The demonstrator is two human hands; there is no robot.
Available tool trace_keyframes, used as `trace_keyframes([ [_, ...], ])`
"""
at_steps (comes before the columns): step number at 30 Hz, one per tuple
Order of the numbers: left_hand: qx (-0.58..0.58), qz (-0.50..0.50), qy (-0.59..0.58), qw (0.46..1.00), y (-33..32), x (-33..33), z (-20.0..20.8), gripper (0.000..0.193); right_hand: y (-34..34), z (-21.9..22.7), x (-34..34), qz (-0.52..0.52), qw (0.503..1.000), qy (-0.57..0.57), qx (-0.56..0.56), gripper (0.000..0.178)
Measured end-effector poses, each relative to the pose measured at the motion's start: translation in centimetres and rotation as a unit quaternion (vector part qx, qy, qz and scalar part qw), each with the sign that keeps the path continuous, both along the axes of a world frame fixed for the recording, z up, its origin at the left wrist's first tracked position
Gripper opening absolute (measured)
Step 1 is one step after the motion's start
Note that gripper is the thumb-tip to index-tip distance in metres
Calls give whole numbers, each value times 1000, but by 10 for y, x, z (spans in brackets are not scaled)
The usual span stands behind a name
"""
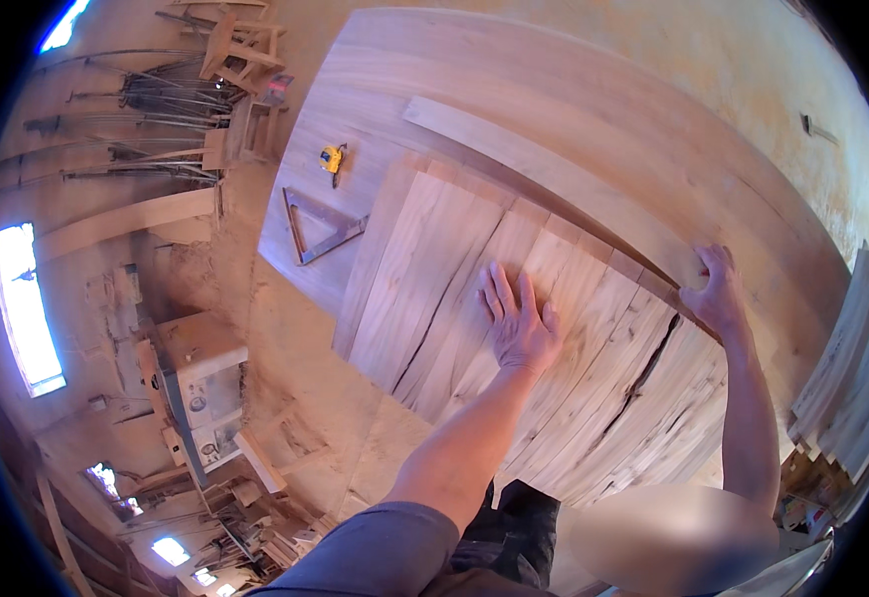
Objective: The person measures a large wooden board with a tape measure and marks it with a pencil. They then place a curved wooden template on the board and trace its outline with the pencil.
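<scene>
My left hand [524, 328] lies flat with spread fingers on a wide wooden panel [454, 249] made of several joined boards. Dark cracks run along the panel's grain, the widest toward its right side. Along the panel's far edge runs a long, narrow plank [544, 174], with a dark gap between the two. At the right end of that gap, my right hand [721, 289] has its fingers curled over the plank's edge, thumb toward the panel. The exact contact under these fingers is partly hidden.
On the large wooden surface [345, 85] beneath lie a yellow tape measure [331, 159] and a triangular square [320, 229]. Stacked boards [842, 358] stand at the right. A boxy machine [200, 388] and scattered wood are at the left; clamps or bars [171, 99] lie beyond.
</scene>
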State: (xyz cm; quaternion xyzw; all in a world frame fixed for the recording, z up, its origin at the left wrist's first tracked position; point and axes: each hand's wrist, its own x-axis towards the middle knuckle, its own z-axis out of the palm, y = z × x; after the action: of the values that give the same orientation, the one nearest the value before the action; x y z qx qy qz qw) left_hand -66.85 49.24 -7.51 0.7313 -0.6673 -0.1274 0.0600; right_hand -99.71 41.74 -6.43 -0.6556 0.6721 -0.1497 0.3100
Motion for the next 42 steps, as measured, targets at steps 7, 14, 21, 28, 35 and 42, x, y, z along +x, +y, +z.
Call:
trace_keyframes([
  [7,-3,7,-5,1000,-1,1,0,69,-6,20,-12,-66,982,-125,128,69],
  [14,-4,-2,7,1000,-1,1,-1,67,-28,16,-24,-21,950,-184,253,71],
  [21,13,1,16,1000,-3,3,1,65,-37,17,-27,-14,928,-202,313,70],
  [28,-10,0,30,1000,-3,4,-3,67,-36,20,-20,-7,941,-149,303,65],
  [35,9,-2,60,998,-2,10,-6,69,-15,27,16,5,980,2,197,51],
  [42,12,-7,71,997,-2,11,-2,69,-9,45,10,-6,984,8,176,39],
])
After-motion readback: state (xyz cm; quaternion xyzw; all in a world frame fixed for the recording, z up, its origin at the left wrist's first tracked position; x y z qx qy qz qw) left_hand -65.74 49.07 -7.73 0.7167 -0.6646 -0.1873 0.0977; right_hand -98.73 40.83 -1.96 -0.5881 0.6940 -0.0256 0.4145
